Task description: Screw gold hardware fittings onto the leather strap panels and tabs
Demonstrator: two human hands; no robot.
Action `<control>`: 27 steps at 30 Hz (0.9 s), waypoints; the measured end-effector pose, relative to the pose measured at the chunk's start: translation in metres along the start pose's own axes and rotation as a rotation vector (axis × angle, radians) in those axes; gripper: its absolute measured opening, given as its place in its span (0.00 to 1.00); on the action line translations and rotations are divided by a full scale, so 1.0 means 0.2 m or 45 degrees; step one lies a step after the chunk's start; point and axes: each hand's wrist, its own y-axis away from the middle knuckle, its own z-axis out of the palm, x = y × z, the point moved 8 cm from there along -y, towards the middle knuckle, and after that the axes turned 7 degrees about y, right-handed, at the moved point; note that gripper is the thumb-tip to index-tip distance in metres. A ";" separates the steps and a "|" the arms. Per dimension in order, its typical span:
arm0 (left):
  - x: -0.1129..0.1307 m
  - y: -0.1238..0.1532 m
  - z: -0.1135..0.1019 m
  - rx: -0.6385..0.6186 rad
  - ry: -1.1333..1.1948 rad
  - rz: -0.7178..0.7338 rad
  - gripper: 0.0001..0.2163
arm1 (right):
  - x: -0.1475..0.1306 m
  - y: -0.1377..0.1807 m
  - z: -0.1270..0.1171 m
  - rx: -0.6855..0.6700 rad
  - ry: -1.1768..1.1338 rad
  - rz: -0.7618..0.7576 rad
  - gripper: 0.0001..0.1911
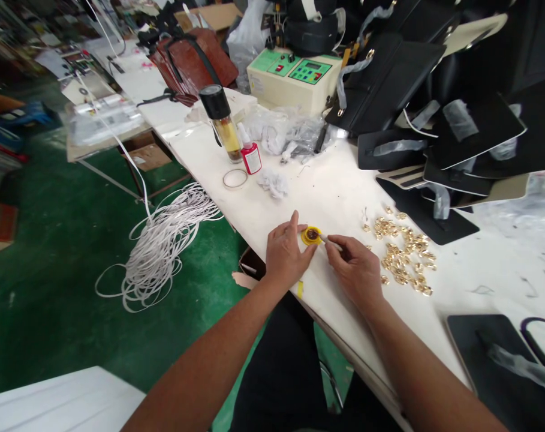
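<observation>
My left hand (285, 251) grips the side of a small round yellow cap (305, 239) on the white table, thumb and fingers about its rim, one finger raised. Dark brown stuff (313, 234) shows inside the cap. My right hand (354, 265) is closed in a pinch on a thin, light-coloured stick (330, 242). The stick's far end reaches the cap's right edge; whether it dips into the brown stuff I cannot tell. Just right of this hand lies a loose pile of small gold metal fittings (400, 255).
Behind the cap are a crumpled white wad (273, 182), a red bottle (252, 159) and a tall drink flask (227, 133). A cream machine with a green panel (294, 79) stands further back. Black bags and panels (389, 78) crowd the right. Coiled white cord (164, 240) covers the floor at left.
</observation>
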 end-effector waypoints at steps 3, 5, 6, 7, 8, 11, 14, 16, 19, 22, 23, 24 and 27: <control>0.00 0.00 0.00 -0.007 -0.004 0.005 0.43 | -0.01 -0.01 0.02 -0.051 -0.016 -0.030 0.11; 0.00 0.00 0.01 -0.008 -0.004 0.015 0.44 | -0.01 -0.01 0.03 -0.090 -0.042 -0.047 0.11; 0.00 0.00 0.01 -0.007 -0.004 0.017 0.44 | -0.01 -0.01 0.03 -0.093 -0.050 -0.038 0.11; -0.01 0.00 0.01 -0.007 -0.004 0.016 0.44 | -0.01 -0.01 0.02 -0.086 -0.052 -0.022 0.11; -0.01 0.00 0.01 -0.008 -0.003 0.014 0.44 | 0.00 -0.01 0.02 -0.073 -0.048 -0.006 0.11; -0.01 0.00 0.01 -0.015 -0.001 0.009 0.44 | 0.00 -0.01 0.01 -0.056 -0.034 0.016 0.12; -0.01 0.00 0.01 -0.019 -0.003 0.014 0.44 | 0.01 -0.01 0.03 -0.121 -0.078 0.030 0.13; -0.01 0.00 0.01 -0.033 -0.005 0.023 0.44 | 0.02 -0.01 0.03 -0.142 -0.119 0.074 0.12; -0.01 0.00 0.01 -0.057 -0.006 0.043 0.44 | 0.03 -0.02 0.01 -0.132 -0.166 0.154 0.13; -0.01 0.00 0.01 -0.063 -0.007 0.061 0.43 | 0.04 -0.02 0.01 -0.160 -0.233 0.202 0.14; 0.00 0.00 0.01 -0.061 -0.006 0.065 0.43 | 0.05 -0.02 0.02 -0.174 -0.252 0.214 0.15; 0.00 0.00 0.01 -0.059 -0.005 0.068 0.43 | 0.05 -0.02 0.02 -0.189 -0.265 0.225 0.16; 0.00 0.00 0.02 -0.062 -0.007 0.070 0.43 | 0.06 -0.02 0.03 -0.203 -0.242 0.238 0.16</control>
